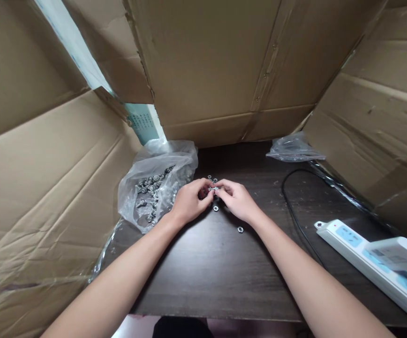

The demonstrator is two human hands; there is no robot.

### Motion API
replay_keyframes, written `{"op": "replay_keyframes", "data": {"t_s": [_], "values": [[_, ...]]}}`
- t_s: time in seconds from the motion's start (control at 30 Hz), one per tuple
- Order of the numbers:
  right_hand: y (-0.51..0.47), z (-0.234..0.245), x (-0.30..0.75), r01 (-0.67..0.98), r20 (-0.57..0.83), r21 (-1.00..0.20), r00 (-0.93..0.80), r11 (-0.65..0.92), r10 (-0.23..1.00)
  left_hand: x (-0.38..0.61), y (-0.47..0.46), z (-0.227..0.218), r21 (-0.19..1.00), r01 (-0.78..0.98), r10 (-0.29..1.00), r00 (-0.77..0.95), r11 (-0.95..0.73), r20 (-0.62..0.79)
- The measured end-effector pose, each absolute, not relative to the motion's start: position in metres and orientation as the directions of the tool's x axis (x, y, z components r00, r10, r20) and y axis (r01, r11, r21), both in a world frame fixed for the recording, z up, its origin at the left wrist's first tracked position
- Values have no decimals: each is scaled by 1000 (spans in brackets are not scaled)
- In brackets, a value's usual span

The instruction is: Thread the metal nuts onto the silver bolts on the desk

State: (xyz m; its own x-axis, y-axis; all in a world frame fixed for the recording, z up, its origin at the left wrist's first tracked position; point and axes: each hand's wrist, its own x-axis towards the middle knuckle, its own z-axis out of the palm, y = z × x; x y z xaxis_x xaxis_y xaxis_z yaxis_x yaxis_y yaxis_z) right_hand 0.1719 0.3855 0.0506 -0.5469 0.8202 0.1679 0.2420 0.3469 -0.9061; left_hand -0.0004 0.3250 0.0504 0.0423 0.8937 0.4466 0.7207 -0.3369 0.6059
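My left hand [190, 201] and my right hand [236, 199] meet over the middle of a dark wooden table [203, 272]. Both are closed in a pinch round a small metal bolt [213, 188] held between the fingertips. Several loose hex nuts lie on the table around the hands, one nut [240, 229] nearer to me and another nut [215, 208] just below the fingers. A clear plastic bag [154, 188] with several metal bolts lies open just left of my left hand.
Cardboard sheets [217, 70] wall in the table at the back, left and right. A second plastic bag [293, 149] lies at the back right. A black cable [295, 216] runs toward a white power strip [375, 263] at the right.
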Motion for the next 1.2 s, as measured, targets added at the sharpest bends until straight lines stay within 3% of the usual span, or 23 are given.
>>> {"op": "replay_keyframes", "data": {"t_s": [1.2], "values": [[387,47,173,246,186,-897,-543,367,819,1,326,50,612,706,882,37,-356,471]]}}
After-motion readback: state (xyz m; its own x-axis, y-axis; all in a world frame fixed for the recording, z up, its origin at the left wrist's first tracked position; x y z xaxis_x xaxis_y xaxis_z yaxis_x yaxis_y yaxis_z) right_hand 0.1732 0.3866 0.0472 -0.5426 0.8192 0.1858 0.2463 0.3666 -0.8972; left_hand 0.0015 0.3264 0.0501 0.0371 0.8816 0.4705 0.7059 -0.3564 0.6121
